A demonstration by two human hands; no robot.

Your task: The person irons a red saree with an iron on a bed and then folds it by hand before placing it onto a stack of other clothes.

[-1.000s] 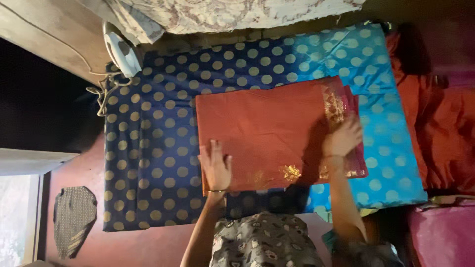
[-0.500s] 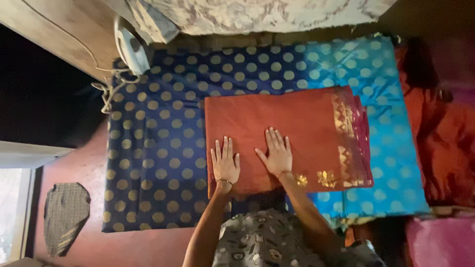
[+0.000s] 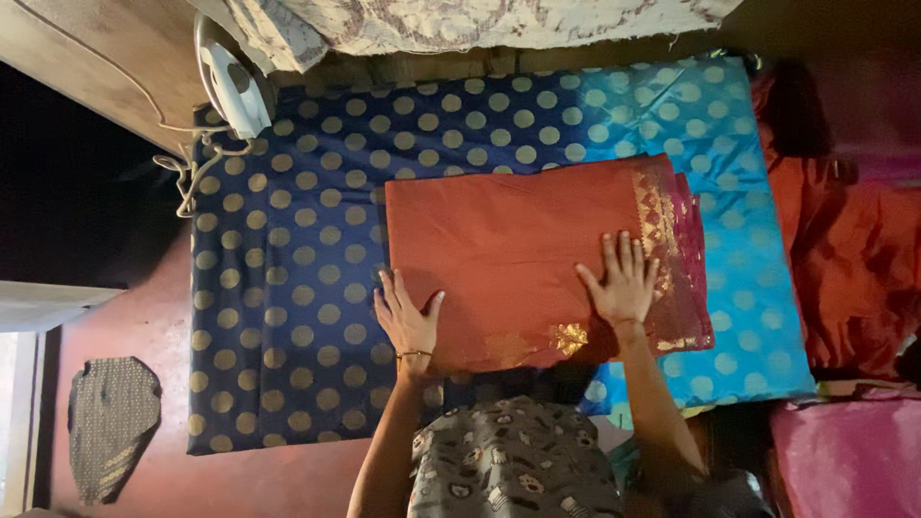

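A folded orange-red cloth (image 3: 508, 240) with a gold woven border lies flat on a blue spotted mat (image 3: 288, 288). My left hand (image 3: 408, 315) rests flat, fingers spread, on the cloth's near left corner. My right hand (image 3: 624, 280) presses flat on the cloth near its gold border at the right. Neither hand grips anything. Beneath the cloth's right edge a magenta layer (image 3: 693, 249) sticks out.
A white electric iron (image 3: 230, 86) with a coiled cord stands at the mat's far left corner. Loose orange-red fabric (image 3: 854, 278) is heaped to the right, and a pink bundle (image 3: 844, 451) lies at the near right. A patterned sheet (image 3: 460, 24) hangs along the far side.
My right hand slid from the cloth's right edge to its middle and back to the right. My left hand moved slightly leftward to the cloth's corner.
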